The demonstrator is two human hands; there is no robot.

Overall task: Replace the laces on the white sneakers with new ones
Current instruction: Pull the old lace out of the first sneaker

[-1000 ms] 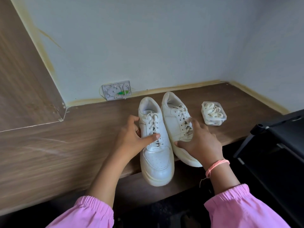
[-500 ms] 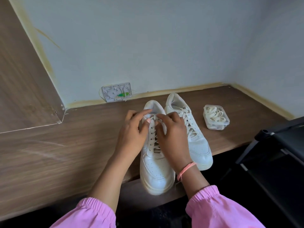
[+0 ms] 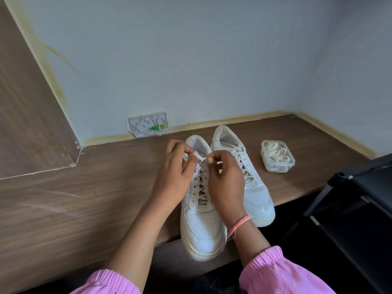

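Observation:
Two white sneakers stand side by side on the wooden shelf, toes toward me. The left sneaker overhangs the shelf's front edge; the right sneaker sits beside it, laced. My left hand and my right hand are both at the top of the left sneaker's lacing, fingers pinched on the old lace near the knot. A clear plastic box of new cream laces rests to the right of the shoes, apart from them.
A white wall plate with a green part sits at the wall's base behind the shoes. A black rack stands at the lower right, next to the shelf edge. A wooden side panel rises at the left.
My right hand left the right sneaker and joined the left hand at the top of the left sneaker's lace. Both hands now pinch the lace. The right sneaker was pushed back and aside.

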